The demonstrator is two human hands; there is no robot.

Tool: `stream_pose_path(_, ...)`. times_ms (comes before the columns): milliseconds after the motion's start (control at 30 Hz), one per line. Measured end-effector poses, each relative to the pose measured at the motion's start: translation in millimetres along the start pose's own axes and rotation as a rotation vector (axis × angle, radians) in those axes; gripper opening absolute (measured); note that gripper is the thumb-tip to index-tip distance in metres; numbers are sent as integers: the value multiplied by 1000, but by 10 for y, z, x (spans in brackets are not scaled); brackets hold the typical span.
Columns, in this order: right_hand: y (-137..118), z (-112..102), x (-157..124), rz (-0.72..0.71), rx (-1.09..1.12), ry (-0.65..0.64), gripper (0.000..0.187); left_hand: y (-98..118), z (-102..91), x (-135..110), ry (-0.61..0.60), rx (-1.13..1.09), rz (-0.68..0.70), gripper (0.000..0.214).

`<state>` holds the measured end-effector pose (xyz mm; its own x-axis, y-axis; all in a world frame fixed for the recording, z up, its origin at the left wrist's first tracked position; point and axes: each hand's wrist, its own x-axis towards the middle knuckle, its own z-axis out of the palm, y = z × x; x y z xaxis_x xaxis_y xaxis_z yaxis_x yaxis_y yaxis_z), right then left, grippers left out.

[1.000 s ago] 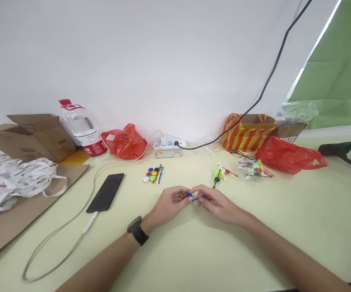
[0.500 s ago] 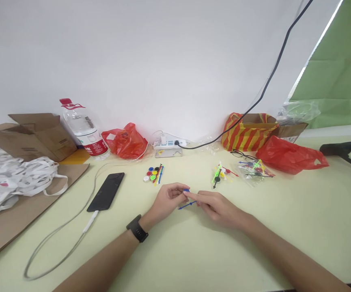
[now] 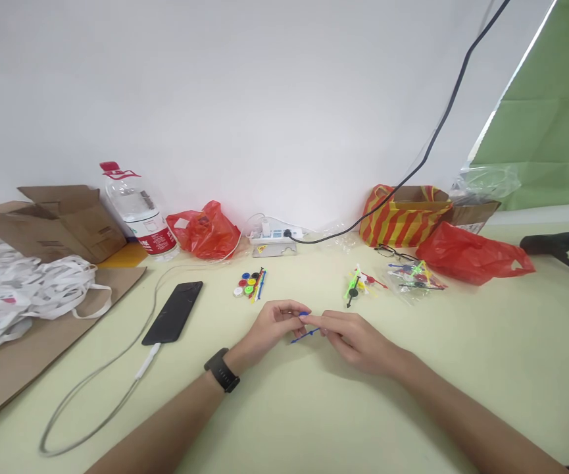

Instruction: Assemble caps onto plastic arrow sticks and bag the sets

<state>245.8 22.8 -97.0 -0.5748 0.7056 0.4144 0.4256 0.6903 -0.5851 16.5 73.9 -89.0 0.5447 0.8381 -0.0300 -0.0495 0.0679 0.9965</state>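
My left hand (image 3: 277, 326) pinches a small blue round disc (image 3: 303, 314) between thumb and fingers. Into its near side reaches the index finger of my right hand (image 3: 358, 337), touching or almost touching the disc. A blue plastic arrow (image 3: 304, 337) juts leftward from my right thumb and fingers, which are closed on its other end. Beyond my left hand, several coloured discs (image 3: 249, 290) lie beside a few slim arrows (image 3: 260, 284). Past my right hand is a small pile of joined arrow spinners (image 3: 354, 289).
A phone (image 3: 173, 313) on a charging cable (image 3: 74, 383) lies at left, near white straps (image 3: 32, 289) on cardboard. Along the wall stand a bottle (image 3: 148, 227), a red bag (image 3: 205, 230) and a power strip (image 3: 277, 235). Bagged spinners (image 3: 415, 276) and glasses (image 3: 395, 253) sit at right.
Both hands keep nearly the same pose. The blue disc and the fingertips around it have dipped slightly, and the whole view has shifted a little.
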Motion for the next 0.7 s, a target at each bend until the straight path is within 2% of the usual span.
stream_pose_path(267,-42,2,9,-9,-12,27,53,-25,-9,-1,-28,2,-10,31)
stream_pose_path(700,-97,-25,23,20,-3,-17,50,7,6,-34,-96,12,-25,28)
